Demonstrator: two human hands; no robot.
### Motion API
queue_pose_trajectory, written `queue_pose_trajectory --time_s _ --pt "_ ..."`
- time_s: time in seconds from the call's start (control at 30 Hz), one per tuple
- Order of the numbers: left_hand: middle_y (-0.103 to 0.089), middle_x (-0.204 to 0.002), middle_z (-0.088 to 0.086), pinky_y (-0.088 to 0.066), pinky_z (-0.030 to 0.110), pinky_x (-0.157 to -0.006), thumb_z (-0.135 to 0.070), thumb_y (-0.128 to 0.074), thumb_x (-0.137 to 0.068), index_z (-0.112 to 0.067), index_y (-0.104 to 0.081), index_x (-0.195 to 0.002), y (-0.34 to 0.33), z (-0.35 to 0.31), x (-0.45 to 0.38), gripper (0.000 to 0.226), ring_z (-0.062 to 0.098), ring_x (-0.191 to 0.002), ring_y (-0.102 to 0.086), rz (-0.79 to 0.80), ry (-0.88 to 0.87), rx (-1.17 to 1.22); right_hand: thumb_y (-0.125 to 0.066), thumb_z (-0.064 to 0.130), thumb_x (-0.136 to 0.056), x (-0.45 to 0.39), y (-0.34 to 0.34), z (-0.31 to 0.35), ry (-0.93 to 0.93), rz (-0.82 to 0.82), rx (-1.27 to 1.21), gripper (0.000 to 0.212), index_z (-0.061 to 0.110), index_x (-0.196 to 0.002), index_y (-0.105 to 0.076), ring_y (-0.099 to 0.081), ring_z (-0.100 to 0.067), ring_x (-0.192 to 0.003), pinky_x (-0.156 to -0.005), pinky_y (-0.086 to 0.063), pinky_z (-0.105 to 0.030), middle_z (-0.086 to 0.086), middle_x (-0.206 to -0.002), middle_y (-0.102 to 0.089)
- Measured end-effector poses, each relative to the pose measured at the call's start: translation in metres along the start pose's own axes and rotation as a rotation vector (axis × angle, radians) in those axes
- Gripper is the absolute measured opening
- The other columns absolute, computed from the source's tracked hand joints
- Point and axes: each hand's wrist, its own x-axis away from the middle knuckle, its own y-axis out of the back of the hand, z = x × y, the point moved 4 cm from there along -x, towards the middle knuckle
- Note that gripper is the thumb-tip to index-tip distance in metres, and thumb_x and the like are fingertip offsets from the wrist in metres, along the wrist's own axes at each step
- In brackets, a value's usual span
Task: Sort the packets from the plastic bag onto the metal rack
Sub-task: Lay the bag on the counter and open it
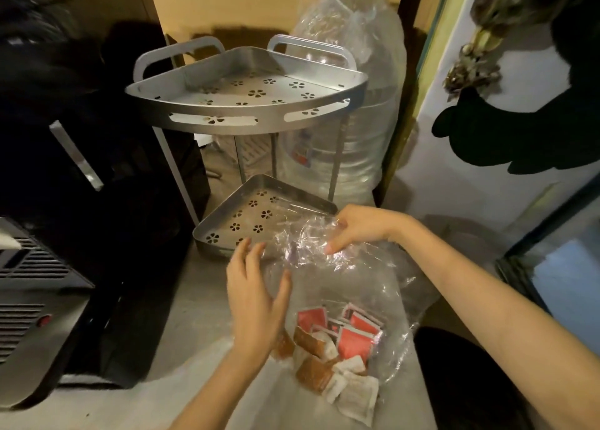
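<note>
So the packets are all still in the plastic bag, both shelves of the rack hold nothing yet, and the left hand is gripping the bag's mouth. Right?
Not quite. In the head view the right hand grips the plastic bag at its mouth; the left hand is open beside it. The rest holds: the packets are all in the bag and both shelves of the rack hold nothing yet.

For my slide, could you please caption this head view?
Both hands, left and right, open the bag of packets before the rack.
</note>
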Motion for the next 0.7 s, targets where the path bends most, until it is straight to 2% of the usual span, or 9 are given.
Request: queue_pose_trajectory --time_s 0.07,0.13,0.27,0.33,0.4,0.47,0.53,0.6,0.7 --pt "-0.032 -0.145 0.004 -0.024 0.036 -0.109 -0.038 -0.047 -0.086 -0.02 -0.041 -0.13 -0.003 -0.009 0.024 0.049 0.013 -0.134 -0.024 0.023 -0.125 0.022 -0.076 0.032 -0.073 0.007 0.0 0.005 0.011 -0.006 -0.082 0.032 0.012 -0.063 -0.054 -0.047 0.001 -0.044 -0.048 -0.033 -0.015 0.014 -0.047 -0.052" --pt "-0.024 -0.149 -0.005 -0.019 0.034 -0.112 -0.042 -0.037 -0.089 -0.024 -0.035 -0.134 -0.007 -0.013 0.044 0.049 0.009 -0.138 -0.019 0.097 -0.17 0.052 -0.077 0.028 -0.073 0.015 -0.002 0.013 0.034 0.007 -0.172 0.025 0.01 -0.069 -0.059 -0.053 0.006 -0.046 -0.052 -0.038 -0.012 0.016 -0.05 -0.059" --pt "0.012 -0.151 -0.026 0.008 0.016 -0.113 -0.061 -0.012 -0.089 -0.036 -0.002 -0.144 -0.012 -0.008 0.062 0.061 0.003 -0.142 0.008 0.222 -0.083 0.127 -0.072 0.019 -0.078 0.028 -0.014 0.036 0.079 0.06 -0.314 0.014 0.017 -0.066 -0.066 -0.058 0.005 -0.053 -0.058 -0.041 -0.009 0.015 -0.053 -0.064" --pt "0.022 -0.148 -0.03 0.011 0.018 -0.114 -0.066 -0.004 -0.086 -0.035 0.01 -0.141 -0.009 -0.006 0.063 0.065 0.0 -0.141 0.014 0.236 -0.044 0.153 -0.071 0.02 -0.079 0.032 -0.024 0.05 0.098 0.067 -0.36 0.009 0.019 -0.07 -0.069 -0.058 0.005 -0.057 -0.059 -0.041 -0.008 0.015 -0.056 -0.065" --pt "0.022 -0.147 -0.032 0.008 0.027 -0.116 -0.069 0.0 -0.083 -0.036 0.01 -0.141 0.0 -0.002 0.061 0.068 -0.003 -0.14 0.014 0.219 -0.014 0.193 -0.07 0.017 -0.08 0.032 -0.033 0.06 0.11 0.05 -0.464 0.005 0.013 -0.082 -0.07 -0.059 0.003 -0.063 -0.058 -0.043 -0.006 0.013 -0.065 -0.066" --pt "0.017 -0.149 -0.031 0.003 0.036 -0.117 -0.071 -0.001 -0.082 -0.042 0.005 -0.141 0.013 0.005 0.053 0.066 -0.003 -0.141 0.01 0.175 0.005 0.26 -0.07 0.019 -0.079 0.031 -0.042 0.068 0.102 0.012 -0.564 0.014 0.009 -0.089 -0.07 -0.06 -0.003 -0.076 -0.066 -0.045 -0.008 0.004 -0.079 -0.068" --pt "0.009 -0.153 -0.024 -0.003 0.042 -0.118 -0.072 -0.007 -0.082 -0.053 0.0 -0.138 0.027 0.013 0.043 0.06 0.0 -0.142 0.004 0.139 0.028 0.362 -0.071 0.028 -0.077 0.029 -0.052 0.074 0.081 -0.019 -0.646 0.027 0.006 -0.094 -0.07 -0.059 -0.009 -0.088 -0.079 -0.041 -0.017 -0.003 -0.088 -0.068" --pt "0.002 -0.155 -0.02 -0.006 0.044 -0.118 -0.074 -0.013 -0.081 -0.062 -0.001 -0.133 0.037 0.02 0.031 0.054 0.0 -0.142 -0.001 0.134 0.046 0.435 -0.074 0.032 -0.073 0.023 -0.063 0.073 0.027 -0.058 -0.766 0.043 0.002 -0.102 -0.064 -0.058 -0.014 -0.094 -0.089 -0.041 -0.026 -0.003 -0.091 -0.066" --pt "0.004 -0.148 -0.033 -0.001 0.04 -0.118 -0.067 -0.012 -0.084 -0.06 -0.002 -0.132 0.039 0.027 0.018 0.05 -0.007 -0.14 0.002 0.189 -0.002 0.327 -0.073 0.024 -0.076 0.021 -0.078 0.058 -0.102 -0.082 -1.01 0.026 0.01 -0.089 -0.054 -0.055 -0.011 -0.09 -0.095 -0.037 -0.031 0.002 -0.099 -0.06"
